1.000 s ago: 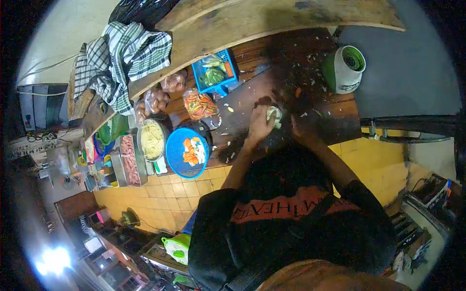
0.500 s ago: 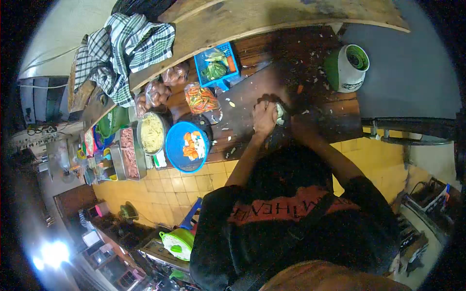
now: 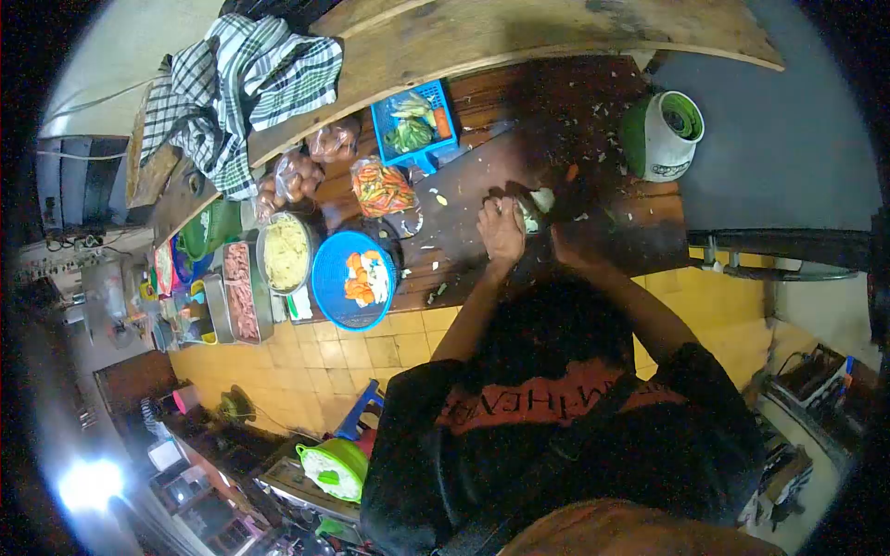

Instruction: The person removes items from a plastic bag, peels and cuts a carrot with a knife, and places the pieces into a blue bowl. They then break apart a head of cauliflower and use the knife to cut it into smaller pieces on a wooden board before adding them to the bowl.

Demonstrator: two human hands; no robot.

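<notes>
On the dark wooden table, my left hand (image 3: 502, 230) is bent over a pale green vegetable piece (image 3: 529, 222), fingers curled down against it. A whitish cut piece (image 3: 542, 199) lies just beyond it. My right hand (image 3: 565, 248) is close on the right, in shadow and closed. Whatever it grips is too dark to make out. Small pale scraps and an orange bit (image 3: 572, 172) are scattered near the hands.
Left of my hands are a blue basket (image 3: 320, 301) of cut carrots and white pieces, a bag of chillies (image 3: 382, 188), a blue crate (image 3: 378, 120) of vegetables, a bowl of pale shreds (image 3: 287, 253) and a meat tray (image 3: 243, 295). A white-green appliance (image 3: 669, 153) stands right.
A whitish piece now lies apart from the vegetable under my left hand. My left hand has shifted slightly left, and my right hand has moved slightly.
</notes>
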